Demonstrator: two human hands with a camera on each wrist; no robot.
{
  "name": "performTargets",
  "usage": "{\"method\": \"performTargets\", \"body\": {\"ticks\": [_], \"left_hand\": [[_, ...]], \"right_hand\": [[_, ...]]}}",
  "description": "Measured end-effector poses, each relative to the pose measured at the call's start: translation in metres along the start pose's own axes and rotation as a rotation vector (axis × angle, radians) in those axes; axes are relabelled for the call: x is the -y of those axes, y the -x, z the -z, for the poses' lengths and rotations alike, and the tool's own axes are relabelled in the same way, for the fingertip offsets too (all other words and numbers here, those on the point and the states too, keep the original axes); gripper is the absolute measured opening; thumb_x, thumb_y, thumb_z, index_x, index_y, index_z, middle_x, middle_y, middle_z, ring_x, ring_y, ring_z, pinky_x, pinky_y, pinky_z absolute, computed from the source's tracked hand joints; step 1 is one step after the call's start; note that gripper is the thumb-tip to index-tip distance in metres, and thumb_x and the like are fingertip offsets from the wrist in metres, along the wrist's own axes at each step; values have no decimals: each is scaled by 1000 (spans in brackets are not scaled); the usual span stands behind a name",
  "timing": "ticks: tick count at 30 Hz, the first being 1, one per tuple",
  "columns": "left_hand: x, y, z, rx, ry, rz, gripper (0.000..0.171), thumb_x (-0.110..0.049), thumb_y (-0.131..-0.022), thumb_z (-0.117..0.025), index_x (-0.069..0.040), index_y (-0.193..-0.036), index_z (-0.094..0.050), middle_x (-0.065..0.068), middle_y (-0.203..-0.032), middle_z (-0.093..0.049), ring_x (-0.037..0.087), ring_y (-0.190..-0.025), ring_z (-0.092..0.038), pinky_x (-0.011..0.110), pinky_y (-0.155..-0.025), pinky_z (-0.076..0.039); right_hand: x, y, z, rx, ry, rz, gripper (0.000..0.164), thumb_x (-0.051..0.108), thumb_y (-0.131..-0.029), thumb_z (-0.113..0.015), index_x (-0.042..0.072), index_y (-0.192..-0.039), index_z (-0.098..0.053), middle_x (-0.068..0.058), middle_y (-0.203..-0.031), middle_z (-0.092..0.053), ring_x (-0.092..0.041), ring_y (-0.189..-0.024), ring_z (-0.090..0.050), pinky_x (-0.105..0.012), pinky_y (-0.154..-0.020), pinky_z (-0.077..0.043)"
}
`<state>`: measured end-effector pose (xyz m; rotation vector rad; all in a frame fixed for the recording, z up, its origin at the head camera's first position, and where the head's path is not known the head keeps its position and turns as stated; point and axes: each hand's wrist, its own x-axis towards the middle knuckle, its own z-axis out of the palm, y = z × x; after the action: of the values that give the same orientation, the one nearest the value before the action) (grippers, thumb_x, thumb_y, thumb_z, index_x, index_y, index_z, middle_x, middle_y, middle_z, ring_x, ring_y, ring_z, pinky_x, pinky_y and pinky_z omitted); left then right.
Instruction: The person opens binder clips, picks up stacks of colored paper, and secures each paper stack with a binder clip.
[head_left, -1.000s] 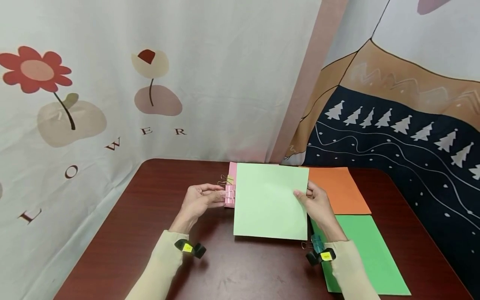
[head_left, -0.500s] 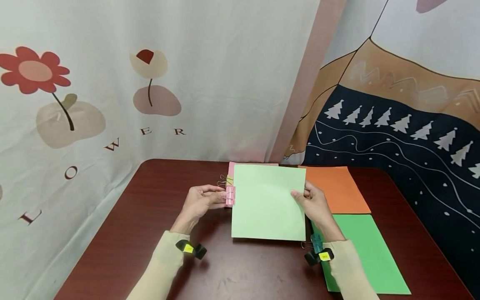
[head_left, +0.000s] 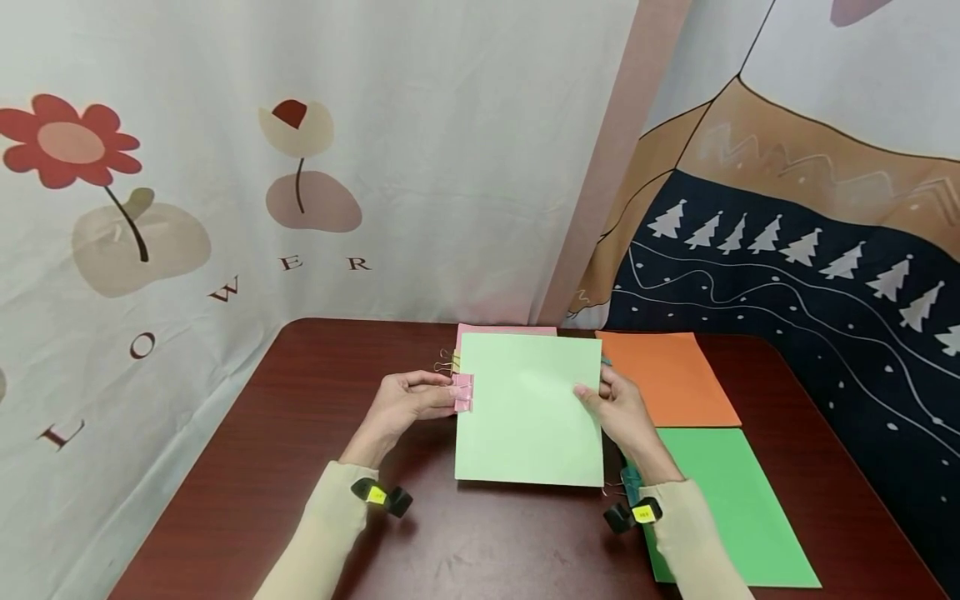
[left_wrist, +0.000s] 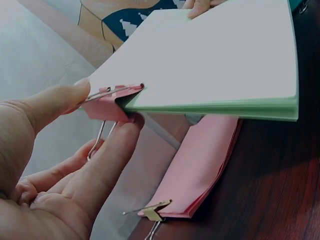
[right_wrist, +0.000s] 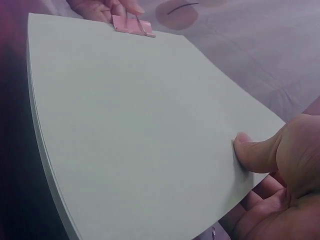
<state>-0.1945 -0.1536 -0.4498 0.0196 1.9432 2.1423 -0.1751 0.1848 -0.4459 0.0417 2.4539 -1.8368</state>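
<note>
In the head view, a stack of light green paper (head_left: 528, 408) is held up above the table between both hands. My left hand (head_left: 405, 406) pinches a pink binder clip (head_left: 463, 392) at the stack's left edge. The left wrist view shows the thumb on the clip's upper wire handle and a finger beneath, with the clip (left_wrist: 112, 102) over the paper edge. On the right edge, my right hand (head_left: 626, 410) grips the stack, thumb on top and fingers underneath. Those fingers are partly hidden by the paper.
Behind the stack lies pink paper (head_left: 510, 330) with a yellowish binder clip (left_wrist: 156, 212). To the right are orange paper (head_left: 667, 375) and darker green paper (head_left: 738, 500), the latter with a teal binder clip (head_left: 632, 482). A curtain (head_left: 450, 167) hangs behind the brown table (head_left: 247, 467).
The right hand has shifted the light green stack leftward and slightly nearer. The pink clip, earlier at the stack's left edge, now overlaps it. My left hand has barely moved.
</note>
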Motion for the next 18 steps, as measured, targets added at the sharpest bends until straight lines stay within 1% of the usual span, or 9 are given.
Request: {"method": "performTargets", "body": {"ticks": [3, 4, 6, 8, 9, 11, 13, 15, 18], "left_hand": [[1, -2, 4, 13, -11, 19, 39, -8, -86, -82, 9, -119, -67, 11, -101, -78, 24, -85, -79, 39, -89, -63], [2, -2, 5, 18, -20, 23, 40, -8, -87, -81, 8, -120, -66, 11, -101, -78, 24, -86, -79, 39, -89, -63], [2, -1, 8, 36, -48, 33, 41, -9, -88, -80, 8, -122, -65, 11, -103, -77, 24, -87, -79, 39, -90, -62], [3, -1, 11, 59, -72, 42, 42, -9, -89, -79, 9, -124, -64, 12, -104, -77, 24, -89, -79, 41, -91, -62], [3, 0, 12, 71, -80, 52, 42, -9, -89, -78, 9, -124, -63, 12, -105, -77, 25, -90, -79, 42, -92, -62], [3, 2, 16, 103, -112, 63, 44, -11, -90, -78, 9, -126, -63, 14, -106, -77, 26, -93, -78, 43, -93, -61], [3, 4, 18, 122, -150, 73, 46, -16, -90, -80, 9, -126, -63, 15, -107, -77, 29, -95, -78, 42, -93, -62], [1, 7, 21, 129, -191, 86, 47, -21, -90, -81, 7, -125, -64, 16, -106, -77, 32, -98, -77, 41, -91, -62], [0, 10, 24, 123, -245, 109, 47, -26, -88, -82, 5, -120, -67, 17, -102, -77, 37, -97, -76, 40, -88, -64]], "right_hand": [[0, 1, -1, 1, 25, -5, 28, 28, -101, -67, 10, -122, -61, 3, -72, -49, -11, -62, -44, -26, -56, -37], [-1, 2, -1, 6, 32, -7, 27, 29, -101, -67, 10, -120, -61, 1, -71, -45, -13, -62, -40, -27, -55, -34], [-2, 3, -3, 20, 35, -11, 28, 28, -101, -67, 9, -120, -61, 1, -72, -48, -13, -65, -44, -27, -57, -36], [-3, 4, -4, 33, 26, -15, 30, 27, -102, -66, 8, -124, -62, 0, -77, -58, -14, -70, -54, -27, -61, -43], [-4, 5, -4, 38, 21, -18, 29, 26, -102, -65, 8, -125, -62, -2, -79, -61, -14, -71, -56, -26, -62, -46], [-5, 6, -6, 46, 1, -25, 31, 23, -103, -64, 8, -130, -61, -6, -89, -70, -16, -78, -66, -27, -67, -54], [-6, 7, -6, 55, -12, -21, 35, 22, -103, -63, 6, -134, -60, -10, -98, -75, -18, -83, -72, -30, -71, -59], [-6, 7, -7, 68, -13, -26, 35, 21, -104, -63, 5, -135, -60, -13, -102, -75, -18, -85, -72, -31, -72, -60], [-7, 8, -8, 96, 3, -30, 35, 22, -105, -61, 4, -135, -60, -11, -101, -76, -15, -82, -70, -29, -71, -56]]}}
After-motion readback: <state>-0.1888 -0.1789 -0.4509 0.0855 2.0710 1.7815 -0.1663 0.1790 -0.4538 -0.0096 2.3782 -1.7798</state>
